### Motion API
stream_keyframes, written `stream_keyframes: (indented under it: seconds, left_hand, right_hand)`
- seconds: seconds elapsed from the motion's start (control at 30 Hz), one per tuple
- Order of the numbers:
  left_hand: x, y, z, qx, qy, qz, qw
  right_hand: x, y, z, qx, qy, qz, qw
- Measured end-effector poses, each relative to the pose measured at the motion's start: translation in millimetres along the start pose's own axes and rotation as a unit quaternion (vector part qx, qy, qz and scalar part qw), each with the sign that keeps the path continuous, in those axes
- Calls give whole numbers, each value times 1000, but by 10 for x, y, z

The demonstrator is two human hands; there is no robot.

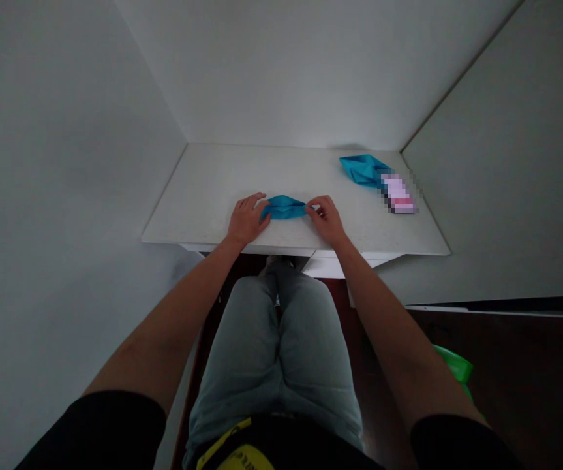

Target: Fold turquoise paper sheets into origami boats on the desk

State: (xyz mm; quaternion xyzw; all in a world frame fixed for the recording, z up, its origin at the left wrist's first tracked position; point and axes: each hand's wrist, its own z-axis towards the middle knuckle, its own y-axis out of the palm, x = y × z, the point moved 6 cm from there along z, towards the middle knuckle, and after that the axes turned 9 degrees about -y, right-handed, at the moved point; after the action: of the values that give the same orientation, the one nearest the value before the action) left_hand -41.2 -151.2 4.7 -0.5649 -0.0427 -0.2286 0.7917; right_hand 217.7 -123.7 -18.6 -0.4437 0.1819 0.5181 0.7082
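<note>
A small folded piece of blue paper (285, 207) lies on the white table (203, 196) near its front edge. My left hand (246, 219) rests on the paper's left end, fingers spread flat. My right hand (326, 219) pinches the paper's right tip between thumb and fingers. The paper is stretched between both hands.
A second folded blue paper shape (363, 168) sits at the table's back right, touching a blurred pink-and-white object (398, 194). White walls close in on the left, back and right. My legs are under the table's front edge; a green object (452, 365) is on the dark floor at right.
</note>
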Motion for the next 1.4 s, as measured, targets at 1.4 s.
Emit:
stream_keyframes:
  seconds: [1.4]
  left_hand:
    - [-362, 41, -17, 74, -157, -118, 978]
  right_hand:
    - [174, -92, -39, 92, 98, 66, 989]
